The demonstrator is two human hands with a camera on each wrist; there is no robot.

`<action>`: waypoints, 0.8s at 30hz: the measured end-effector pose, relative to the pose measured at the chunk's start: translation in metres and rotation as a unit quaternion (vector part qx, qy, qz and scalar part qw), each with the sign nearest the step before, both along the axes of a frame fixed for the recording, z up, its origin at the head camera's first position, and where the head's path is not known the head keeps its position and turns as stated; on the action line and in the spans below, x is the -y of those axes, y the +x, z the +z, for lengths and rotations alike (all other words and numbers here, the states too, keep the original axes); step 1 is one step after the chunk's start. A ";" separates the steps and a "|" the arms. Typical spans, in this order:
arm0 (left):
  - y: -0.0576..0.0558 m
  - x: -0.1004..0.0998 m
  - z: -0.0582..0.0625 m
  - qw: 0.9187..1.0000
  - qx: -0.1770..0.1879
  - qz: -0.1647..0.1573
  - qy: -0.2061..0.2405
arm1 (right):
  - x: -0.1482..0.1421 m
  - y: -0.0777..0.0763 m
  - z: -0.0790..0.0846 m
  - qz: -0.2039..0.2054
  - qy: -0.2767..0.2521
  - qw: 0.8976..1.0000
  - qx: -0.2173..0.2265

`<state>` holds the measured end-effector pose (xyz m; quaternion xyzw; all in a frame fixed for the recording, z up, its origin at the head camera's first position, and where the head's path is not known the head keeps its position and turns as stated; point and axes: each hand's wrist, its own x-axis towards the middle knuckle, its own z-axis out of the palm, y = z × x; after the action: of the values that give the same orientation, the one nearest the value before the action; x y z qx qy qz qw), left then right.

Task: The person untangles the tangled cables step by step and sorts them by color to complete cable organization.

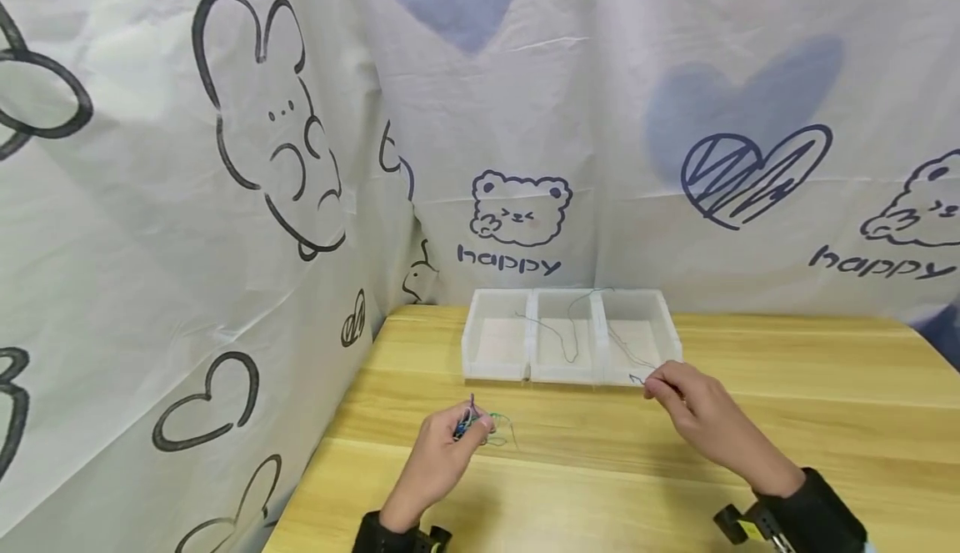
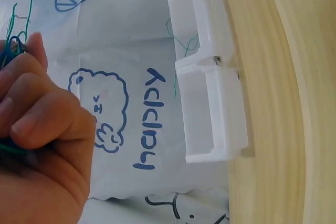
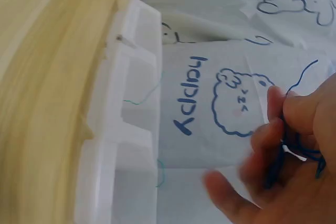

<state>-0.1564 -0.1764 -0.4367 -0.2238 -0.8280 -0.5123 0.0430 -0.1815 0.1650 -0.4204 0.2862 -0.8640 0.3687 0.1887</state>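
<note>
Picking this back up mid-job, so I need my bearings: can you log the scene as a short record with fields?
Left hand: grips a thread tangle, blue and green among its colours
Right hand: pinches a blue thread
Tray: white, three compartments, beyond both hands
Middle compartment: green thread, partly inside
Surface: wooden table
Backdrop: pale cloth with hearts and animal drawings
</note>
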 end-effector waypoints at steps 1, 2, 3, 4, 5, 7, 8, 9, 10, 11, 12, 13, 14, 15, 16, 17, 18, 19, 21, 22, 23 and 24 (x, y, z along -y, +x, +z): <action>0.001 0.001 0.002 1.000 0.011 0.005 0.003 | -0.001 -0.001 0.001 -0.007 -0.007 1.000 0.012; 0.002 0.000 0.005 1.000 0.017 0.002 0.002 | -0.001 -0.001 0.002 -0.008 -0.015 1.000 0.021; 0.004 -0.003 0.009 1.000 0.022 -0.001 0.005 | 0.001 -0.002 0.003 -0.007 -0.023 0.999 0.029; 0.006 -0.005 0.013 1.000 0.027 -0.002 0.007 | 0.004 -0.003 0.003 -0.008 -0.026 0.999 0.033; 0.009 -0.007 0.018 1.000 0.030 -0.003 0.009 | 0.007 -0.005 0.002 -0.011 -0.028 0.999 0.036; 0.014 -0.009 0.027 0.999 0.035 0.002 0.013 | 0.014 -0.008 0.001 -0.015 -0.030 0.998 0.048; 0.015 -0.009 0.031 0.999 0.036 0.006 0.017 | 0.018 -0.009 0.000 -0.018 -0.030 0.998 0.060; 0.016 -0.009 0.034 0.999 0.037 0.011 0.021 | 0.022 -0.011 0.000 -0.021 -0.030 0.996 0.076; 0.017 -0.009 0.035 0.999 0.041 0.018 0.025 | 0.026 -0.013 0.001 -0.026 -0.031 0.995 0.093; 0.017 -0.008 0.036 0.998 0.046 0.025 0.030 | 0.031 -0.015 0.001 -0.028 -0.037 0.993 0.112; 0.017 -0.008 0.037 0.998 0.052 0.032 0.035 | 0.035 -0.017 0.001 -0.029 -0.042 0.990 0.129; 0.017 -0.007 0.037 0.997 0.053 0.037 0.038 | 0.040 -0.020 0.002 -0.030 -0.046 0.988 0.145; 0.016 -0.007 0.037 0.997 0.057 0.040 0.043 | 0.045 -0.023 0.002 -0.031 -0.049 0.986 0.157; 0.016 -0.007 0.036 0.997 0.057 0.041 0.045 | 0.049 -0.026 0.003 -0.031 -0.051 0.985 0.165; 0.016 -0.006 0.035 0.996 0.060 0.041 0.046 | 0.054 -0.029 0.004 -0.032 -0.050 0.984 0.165; 0.015 -0.006 0.035 0.996 0.061 0.041 0.046 | 0.059 -0.033 0.004 -0.031 -0.047 0.985 0.163; 0.015 -0.005 0.034 0.996 0.064 0.041 0.046 | 0.064 -0.037 0.004 -0.032 -0.042 0.986 0.157; 0.015 -0.004 0.033 0.996 0.066 0.042 0.046 | 0.069 -0.041 0.004 -0.031 -0.038 0.988 0.147; 0.016 -0.003 0.032 0.996 0.071 0.042 0.044 | 0.079 -0.049 0.004 -0.031 -0.035 0.991 0.129; 0.016 -0.002 0.031 0.995 0.073 0.042 0.043 | 0.083 -0.054 0.004 -0.031 -0.035 0.992 0.119; 0.016 -0.002 0.031 0.995 0.075 0.043 0.042 | 0.088 -0.058 0.003 -0.032 -0.037 0.993 0.110; 0.016 -0.001 0.030 0.995 0.076 0.042 0.042 | 0.092 -0.062 0.002 -0.035 -0.038 0.994 0.101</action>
<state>-0.1402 -0.1752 -0.4065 -0.1472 -0.8155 -0.5596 0.0109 -0.2436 0.0730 -0.4179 0.2101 -0.8735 0.4214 0.1238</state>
